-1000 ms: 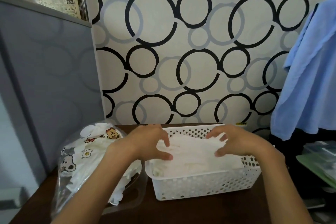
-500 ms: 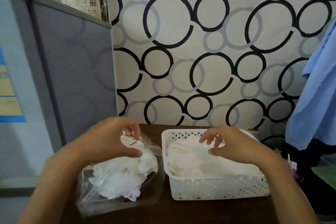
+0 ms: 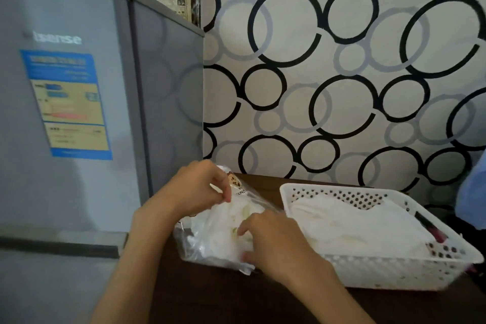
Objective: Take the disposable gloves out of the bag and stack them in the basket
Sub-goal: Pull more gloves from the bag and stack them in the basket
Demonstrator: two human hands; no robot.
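Note:
A clear plastic bag (image 3: 210,242) with printed cartoon patches lies on the dark wooden table (image 3: 223,294), holding crumpled white disposable gloves. My left hand (image 3: 194,189) pinches the bag's upper edge near its opening. My right hand (image 3: 273,239) reaches into the bag with curled fingers on the gloves inside; whether it grips one is unclear. To the right stands a white perforated basket (image 3: 389,273) with a flat stack of white gloves (image 3: 355,223) in it.
A grey fridge (image 3: 79,118) with a blue label stands close on the left, against the table. Circle-patterned wallpaper (image 3: 342,73) backs the table. A blue cloth (image 3: 470,197) hangs at the far right beside the basket.
My right hand has left the basket and moved left into the bag. My left hand keeps holding the bag's top edge. The view has swung left toward the fridge.

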